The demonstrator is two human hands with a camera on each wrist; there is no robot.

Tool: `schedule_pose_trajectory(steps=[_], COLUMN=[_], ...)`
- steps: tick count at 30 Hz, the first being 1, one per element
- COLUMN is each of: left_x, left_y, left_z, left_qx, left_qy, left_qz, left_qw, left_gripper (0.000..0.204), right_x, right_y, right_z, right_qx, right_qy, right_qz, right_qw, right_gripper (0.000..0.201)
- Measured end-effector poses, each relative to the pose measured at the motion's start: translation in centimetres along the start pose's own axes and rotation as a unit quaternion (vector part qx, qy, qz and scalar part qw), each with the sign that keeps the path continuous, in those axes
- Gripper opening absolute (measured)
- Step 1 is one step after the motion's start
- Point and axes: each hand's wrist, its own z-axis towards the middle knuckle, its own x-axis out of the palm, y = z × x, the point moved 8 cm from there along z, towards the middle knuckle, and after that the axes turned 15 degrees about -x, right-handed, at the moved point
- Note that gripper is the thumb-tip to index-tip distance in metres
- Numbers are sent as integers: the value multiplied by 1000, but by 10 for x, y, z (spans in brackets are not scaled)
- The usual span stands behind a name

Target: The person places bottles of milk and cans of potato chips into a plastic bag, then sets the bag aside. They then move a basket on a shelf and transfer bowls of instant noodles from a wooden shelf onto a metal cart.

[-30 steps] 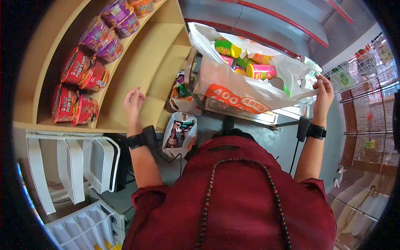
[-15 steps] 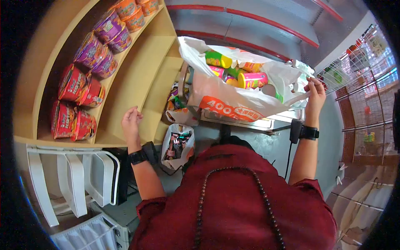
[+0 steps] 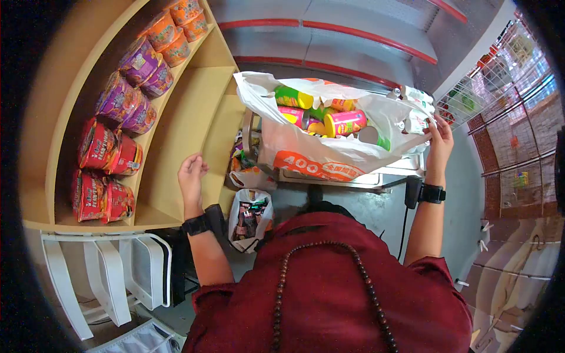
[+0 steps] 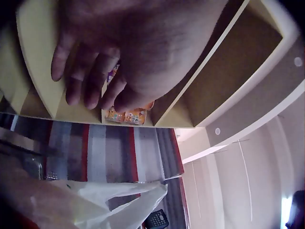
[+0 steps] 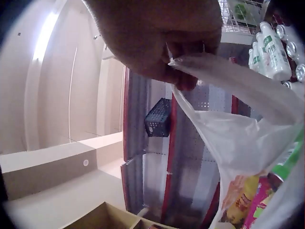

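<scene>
A white plastic bag [image 3: 265, 132] with orange print stands wide at the mouth, holding several colourful canisters [image 3: 346, 123]. My right hand [image 3: 439, 144] grips the bag's handle at its right side; in the right wrist view the fingers of that hand [image 5: 167, 38] pinch the stretched plastic [image 5: 238, 81]. My left hand [image 3: 191, 182] hovers in front of the wooden shelf [image 3: 176, 117], touching nothing, its fingers loosely bent. In the left wrist view the same hand [image 4: 128, 52] hangs with relaxed fingers, partly covering orange cups [image 4: 128, 116] on the shelf.
Red, purple and orange noodle cups [image 3: 137, 60] line the left shelf. Two smaller bags, one a white bag [image 3: 268, 206], stand below it. White bottles [image 3: 419, 120] are beside the big bag. Grey shelves with red edges [image 3: 353, 34] rise behind; white racks [image 3: 112, 282] stand lower left.
The head view has shifted, so the shelf and bag appear lower and further left. My right hand keeps its grip on the handle; my left hand stays empty by the shelf.
</scene>
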Motion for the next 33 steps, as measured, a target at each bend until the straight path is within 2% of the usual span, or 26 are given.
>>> schedule_pose_trajectory(steps=[10, 15, 20, 23, 26, 33], left_x=[-16, -32, -43, -50, -50, -28], left_y=[11, 16, 18, 18, 24, 28], left_z=[-8, -12, -18, -20, -13, -9], left_qx=[-13, -6, -25, -19, -11, -23], left_qy=[-8, -28, -46, -52, -49, -21], left_qz=[9, -19, -34, -38, -39, -22], left_qw=[1000, 999, 998, 998, 998, 999], left_gripper=[25, 22, 22, 22, 22, 22], right_x=[6, 7, -2, 2, 5, -1], right_y=[-1, -1, -14, -7, -2, 4], right_z=[3, 8, 10, 6, 3, 0], right_qx=[0, -34, 14, 13, 26, 28], right_qy=[-6, -24, -44, -44, -17, -24], right_qz=[-6, -7, -31, -16, -22, -47], right_qw=[1000, 999, 998, 999, 999, 998], right_gripper=[32, 33, 32, 31, 31, 22])
